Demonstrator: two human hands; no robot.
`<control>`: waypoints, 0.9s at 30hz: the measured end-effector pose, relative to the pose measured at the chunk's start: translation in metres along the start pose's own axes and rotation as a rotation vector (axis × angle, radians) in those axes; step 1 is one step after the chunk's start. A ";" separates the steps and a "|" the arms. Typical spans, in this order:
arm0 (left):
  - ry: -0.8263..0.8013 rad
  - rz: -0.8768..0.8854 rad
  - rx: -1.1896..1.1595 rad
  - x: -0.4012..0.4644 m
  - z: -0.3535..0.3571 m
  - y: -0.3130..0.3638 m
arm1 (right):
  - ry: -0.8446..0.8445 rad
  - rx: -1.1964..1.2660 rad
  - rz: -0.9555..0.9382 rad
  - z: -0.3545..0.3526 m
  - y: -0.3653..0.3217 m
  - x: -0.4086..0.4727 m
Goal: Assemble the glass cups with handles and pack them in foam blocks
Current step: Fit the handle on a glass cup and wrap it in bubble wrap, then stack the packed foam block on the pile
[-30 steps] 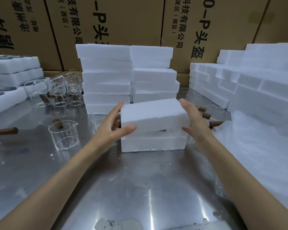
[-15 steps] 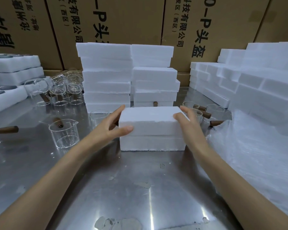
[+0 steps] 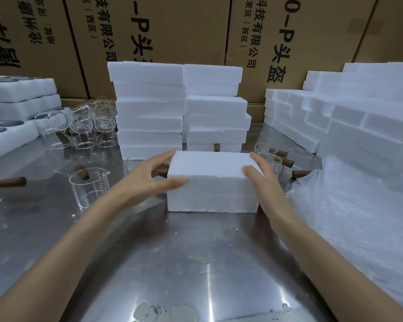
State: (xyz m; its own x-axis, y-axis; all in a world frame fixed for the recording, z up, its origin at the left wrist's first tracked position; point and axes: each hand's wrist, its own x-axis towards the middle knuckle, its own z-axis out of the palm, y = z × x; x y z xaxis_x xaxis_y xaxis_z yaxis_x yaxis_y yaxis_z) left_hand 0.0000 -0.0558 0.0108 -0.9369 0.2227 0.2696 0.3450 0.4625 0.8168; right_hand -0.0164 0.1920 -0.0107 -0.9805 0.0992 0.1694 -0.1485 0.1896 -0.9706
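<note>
While both hands are on it, the scene reads as follows.

Foam block: one closed white foam block [image 3: 212, 182], made of two halves, one set on the other, stands on the bench [image 3: 196, 263] in the middle, in front of the stacks.
Left hand: the left hand [image 3: 149, 180] holds the left end of the foam block; the thumb lies on the front face near the seam, the fingers reach along the upper back edge, a little curved.
Right hand: the right hand [image 3: 263, 180] holds the right end; the thumb presses on the top front corner, the fingers lie along the right side.
Foam stacks: two stacks [image 3: 179, 108] of closed blocks stand side by side behind it, about five blocks high each.
Loose foam halves: a big pile [image 3: 349, 117] at the right, too many to count; three trays with round holes [image 3: 16, 105] at the far left.
Glass cups: one glass beaker with spout [image 3: 89, 184] stands alone at the left of the hands; a group of cups [image 3: 84, 129], some stacked, further back on the left; at least three cups [image 3: 286, 159] with brown wooden handles at the right of the block.
Loose handle: one brown handle [image 3: 8, 182] shows at the left edge.
Plastic wrap: one sheet of bubble wrap [image 3: 358, 224] lies at the right.
Cartons: brown cardboard cartons [image 3: 172, 26] with black print make the back wall.
</note>
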 end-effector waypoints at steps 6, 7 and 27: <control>0.269 -0.226 0.294 -0.001 -0.001 0.011 | 0.019 0.105 0.056 0.000 -0.005 0.002; 0.204 -0.275 0.320 -0.002 0.003 0.014 | 0.020 0.116 0.064 0.000 -0.006 0.003; 0.144 -0.130 -0.098 0.103 0.048 0.130 | 0.096 0.046 -0.146 -0.124 -0.121 0.087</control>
State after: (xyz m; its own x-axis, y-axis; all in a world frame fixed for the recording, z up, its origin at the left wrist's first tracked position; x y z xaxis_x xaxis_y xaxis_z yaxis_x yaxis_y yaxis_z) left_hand -0.0485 0.0686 0.1202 -0.9741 0.0388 0.2228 0.2199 0.3920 0.8933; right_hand -0.0677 0.2984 0.1423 -0.9317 0.1667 0.3227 -0.2966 0.1640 -0.9408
